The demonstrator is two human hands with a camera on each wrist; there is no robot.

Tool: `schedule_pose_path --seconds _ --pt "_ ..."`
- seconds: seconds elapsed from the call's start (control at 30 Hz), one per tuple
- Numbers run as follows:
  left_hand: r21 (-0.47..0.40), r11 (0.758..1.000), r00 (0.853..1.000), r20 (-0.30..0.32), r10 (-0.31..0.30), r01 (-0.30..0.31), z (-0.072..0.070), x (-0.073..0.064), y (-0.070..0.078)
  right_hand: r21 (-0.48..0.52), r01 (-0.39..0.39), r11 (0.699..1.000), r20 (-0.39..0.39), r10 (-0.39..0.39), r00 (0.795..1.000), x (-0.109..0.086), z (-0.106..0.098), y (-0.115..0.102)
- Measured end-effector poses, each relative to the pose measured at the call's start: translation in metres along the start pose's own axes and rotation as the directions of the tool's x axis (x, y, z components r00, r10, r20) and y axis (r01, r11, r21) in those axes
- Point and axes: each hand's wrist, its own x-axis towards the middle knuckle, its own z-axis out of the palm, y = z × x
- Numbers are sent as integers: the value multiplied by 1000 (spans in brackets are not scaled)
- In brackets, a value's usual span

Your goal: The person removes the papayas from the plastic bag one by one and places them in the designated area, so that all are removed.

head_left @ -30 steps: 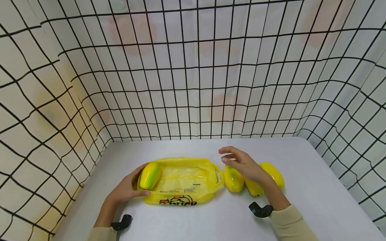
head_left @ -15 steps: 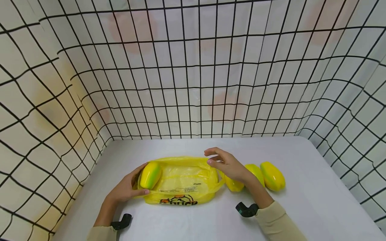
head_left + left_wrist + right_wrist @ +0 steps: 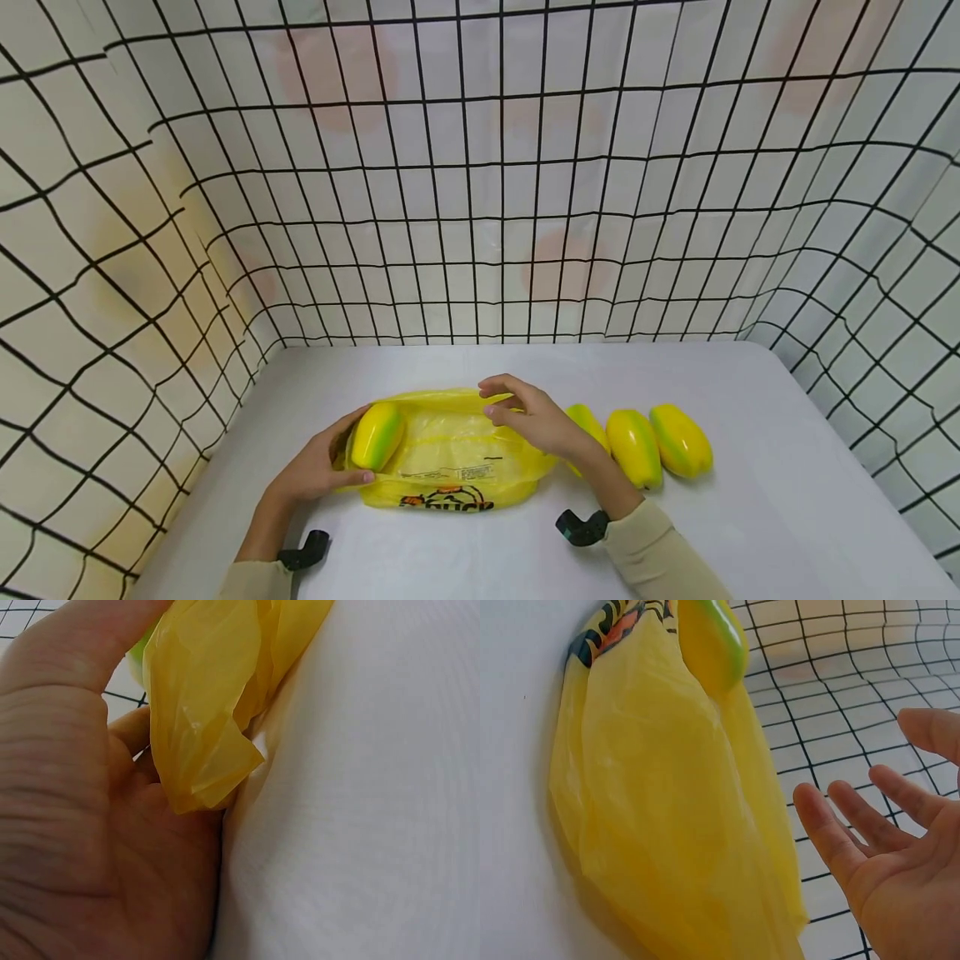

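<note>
A yellow plastic bag (image 3: 450, 496) with a dark printed picture and letters lies on the table, its mouth spread wide. At its left end my left hand (image 3: 318, 462) holds the rim, thumb in front and fingers behind. The bag's crumpled edge (image 3: 199, 727) lies within that hand in the left wrist view. Inside the bag at the left sits a yellow-green mango (image 3: 377, 437). My right hand (image 3: 532, 417) hovers over the bag's right end, fingers spread and bent slightly, nothing in them. In the right wrist view these fingers (image 3: 832, 832) stand apart from the bag.
Right of the bag stand three more mangoes: one (image 3: 588, 423) partly behind the right wrist, a middle one (image 3: 633, 446) and a right one (image 3: 681, 440). They rest on the white table (image 3: 780, 517). A black-gridded white sheet (image 3: 480, 183) walls the back and sides.
My right hand has moved left, from over the loose mangoes to above the bag's right end, uncovering the mangoes. The left hand, the bag and the mango in it have barely moved.
</note>
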Motion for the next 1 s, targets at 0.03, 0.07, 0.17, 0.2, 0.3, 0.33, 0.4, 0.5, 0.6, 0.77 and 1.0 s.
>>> schedule_pose_path --seconds 0.03,0.07,0.17,0.2,0.3,0.33,0.4,0.5,0.6,0.77,1.0 --pt "-3 1000 1000 1 1 -1 0 0 0 1 5 1000 5 -5 1000 2 3 1" --pt "-6 1000 1000 3 3 -3 0 0 0 6 14 1000 9 -14 1000 4 6 0" --pt "0 1000 1000 1 2 -2 -1 0 -1 26 25 999 31 -26 999 10 15 0" --pt "-1 1000 1000 1 5 -5 -1 0 -2 36 26 999 38 -28 999 12 18 -1" --pt "16 1000 1000 -4 7 -7 -2 0 -1 61 8 998 52 -11 999 18 29 -3" --pt "26 1000 1000 -6 7 -7 -2 0 -1 68 2 998 56 -6 998 20 33 -4" --pt "29 1000 1000 -12 0 0 -2 -1 7 76 -8 997 58 4 998 24 40 -6" --pt "29 1000 1000 -21 -9 9 0 -1 8 78 -21 997 63 16 998 29 52 -9" --pt "11 1000 1000 -15 -6 6 0 2 2 68 -31 997 59 27 998 34 61 -10" --pt "14 1000 1000 -4 3 -3 0 3 -3 44 -51 998 45 49 998 39 76 -12" --pt "29 1000 1000 -3 3 -3 0 1 -1 64 -64 996 17 63 998 51 100 -21"
